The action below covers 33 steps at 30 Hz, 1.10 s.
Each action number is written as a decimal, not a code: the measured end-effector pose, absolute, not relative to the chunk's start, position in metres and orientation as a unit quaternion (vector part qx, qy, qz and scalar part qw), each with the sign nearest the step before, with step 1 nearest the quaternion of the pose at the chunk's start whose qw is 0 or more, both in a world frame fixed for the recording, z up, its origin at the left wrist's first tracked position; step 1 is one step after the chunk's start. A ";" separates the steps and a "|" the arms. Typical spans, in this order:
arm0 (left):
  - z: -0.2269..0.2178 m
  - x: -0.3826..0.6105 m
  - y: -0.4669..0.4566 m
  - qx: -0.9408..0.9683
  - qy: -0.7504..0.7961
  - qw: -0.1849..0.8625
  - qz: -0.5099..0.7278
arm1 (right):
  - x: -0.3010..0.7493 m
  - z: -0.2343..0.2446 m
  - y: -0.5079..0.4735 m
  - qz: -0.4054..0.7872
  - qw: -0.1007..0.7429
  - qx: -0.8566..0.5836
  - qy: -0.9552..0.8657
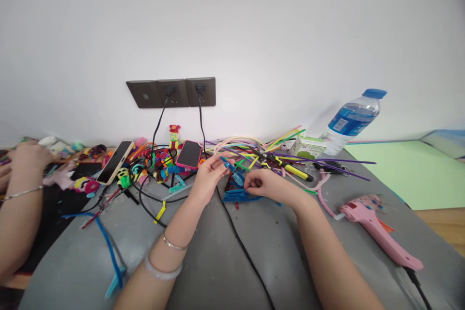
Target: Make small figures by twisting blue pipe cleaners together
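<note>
My left hand pinches a short blue pipe cleaner piece between thumb and fingertips, above the table. To its right, my right hand has its fingers curled and pressed together at a pile of blue pipe cleaner pieces. What those fingertips hold, if anything, is hidden. Just behind the right hand lie yellow-and-black pliers on a bundle of long coloured pipe cleaners.
A pink glue gun lies at the right, its cord trailing off. Behind stand a tilted water bottle and a small box. Two phones, black cables and small pipe cleaner figures lie left. Another person's arm is at far left.
</note>
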<state>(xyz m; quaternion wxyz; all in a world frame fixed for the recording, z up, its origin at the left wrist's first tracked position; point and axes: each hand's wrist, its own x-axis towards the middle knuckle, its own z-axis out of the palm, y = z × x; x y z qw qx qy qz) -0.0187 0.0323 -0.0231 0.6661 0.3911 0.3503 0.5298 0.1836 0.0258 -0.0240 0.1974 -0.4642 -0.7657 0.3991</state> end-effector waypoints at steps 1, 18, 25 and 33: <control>-0.023 -0.018 0.032 0.387 0.350 0.667 0.532 | 0.184 -0.022 0.025 0.399 0.204 -0.463 -0.765; -0.023 -0.017 0.033 0.361 0.366 0.641 0.571 | 0.186 -0.022 0.025 0.423 0.155 -0.510 -0.733; -0.024 -0.017 0.034 0.370 0.363 0.632 0.576 | 0.186 -0.019 0.023 0.410 0.162 -0.476 -0.761; -0.025 -0.019 0.034 0.376 0.366 0.633 0.569 | 0.191 -0.005 0.028 0.444 0.478 -0.463 -0.600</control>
